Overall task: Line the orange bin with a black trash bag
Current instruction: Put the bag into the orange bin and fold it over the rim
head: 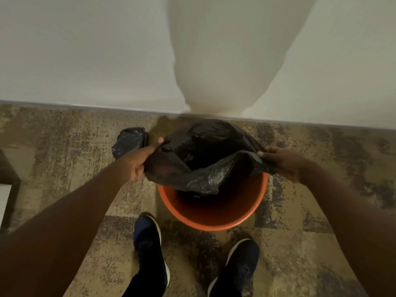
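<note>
Dark wooden furniture shows only as an edge at the far left, standing on the mottled brown and tan carpet. Further right, a crumpled wad of black plastic film lies on the carpet just behind the left hand, near the foot of the pale wall. That left hand is closed on the left edge of the thin, glossy black trash bag, thumb on top and fingers curled under the film. The bag's mouth is spread between both hands above the round orange plastic bin; its far side drapes over the bin's far rim, while its wrinkled near edge sags into the opening, leaving the smooth near rim and inner wall bare. Below the bin, two dark blue sneakers with white soles stand on the carpet. A pale shadow falls on the wall above the bin. At right, the right hand pinches the bag's right edge, fingers closed over the plastic.
</note>
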